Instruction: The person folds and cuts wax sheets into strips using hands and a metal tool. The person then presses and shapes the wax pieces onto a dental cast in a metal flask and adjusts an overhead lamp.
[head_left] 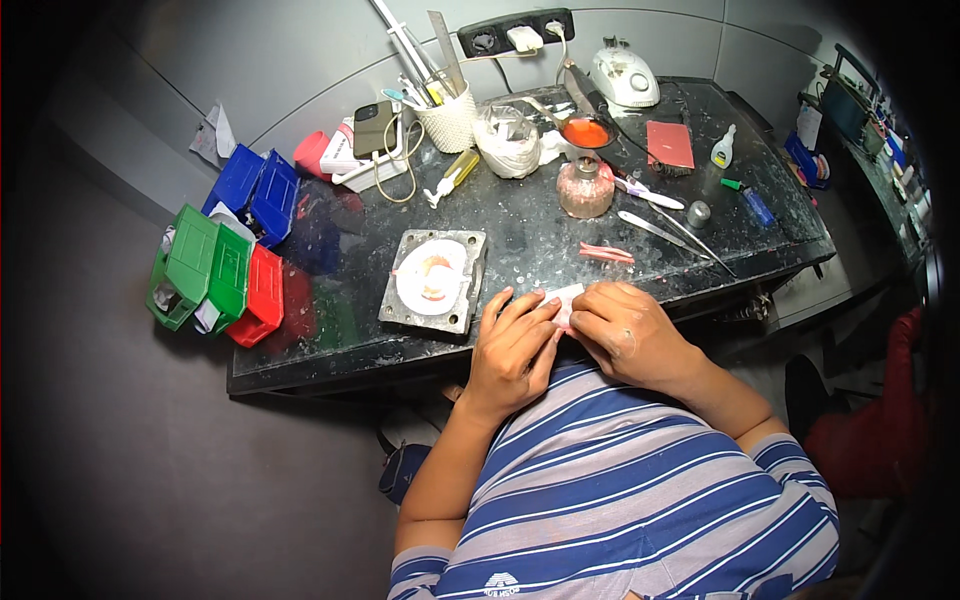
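My left hand (513,345) and my right hand (622,335) meet at the near edge of the dark worktable (520,245). Between their fingertips they pinch a small white flat piece (562,298), mostly hidden by the fingers. Just left of my left hand lies a grey square metal flask (433,280) holding a white plaster cast with pink wax. A strip of pink wax (606,253) lies on the table just beyond my right hand.
Green, red and blue plastic boxes (225,250) stand at the table's left end. Further back are a glass spirit lamp (585,185), a white tool cup (447,115), a phone (373,125), a red bowl (587,132), metal instruments (665,232) and a power strip (515,32).
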